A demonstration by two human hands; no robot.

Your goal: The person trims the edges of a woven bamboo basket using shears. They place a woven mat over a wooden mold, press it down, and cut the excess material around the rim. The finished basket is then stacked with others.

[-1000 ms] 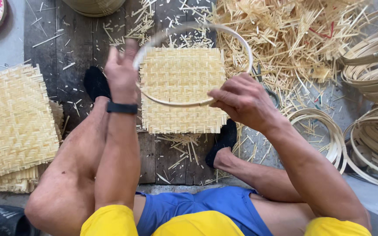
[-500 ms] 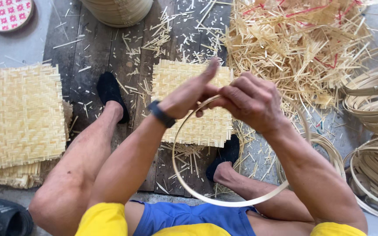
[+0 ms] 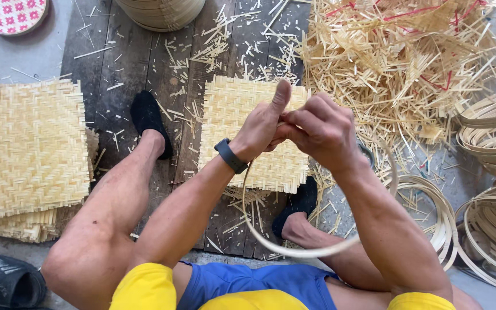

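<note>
Both the left hand [image 3: 262, 129] and right hand [image 3: 320, 131] close their fingers on a bamboo hoop [image 3: 294, 248] above the woven mat [image 3: 231, 115], loose splints [image 3: 409, 63] at two o'clock.

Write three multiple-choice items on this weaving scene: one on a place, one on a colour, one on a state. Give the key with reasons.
1. Where does the stack of woven mats lie?
A. at the picture's left edge
B. on the loose strip pile
C. inside the round basket

2. What colour is the patterned plate?
A. green and black
B. red and white
C. plain blue

3. How is the thin bamboo hoop held?
A. flat on the planks
B. by the left hand alone
C. by both hands together, its loop hanging toward the lap

Key: 1 A, the stack sits left of the person's leg. 2 B, red figures on white show at top left. 3 C, the left hand and right hand meet at the hoop's top.
</note>
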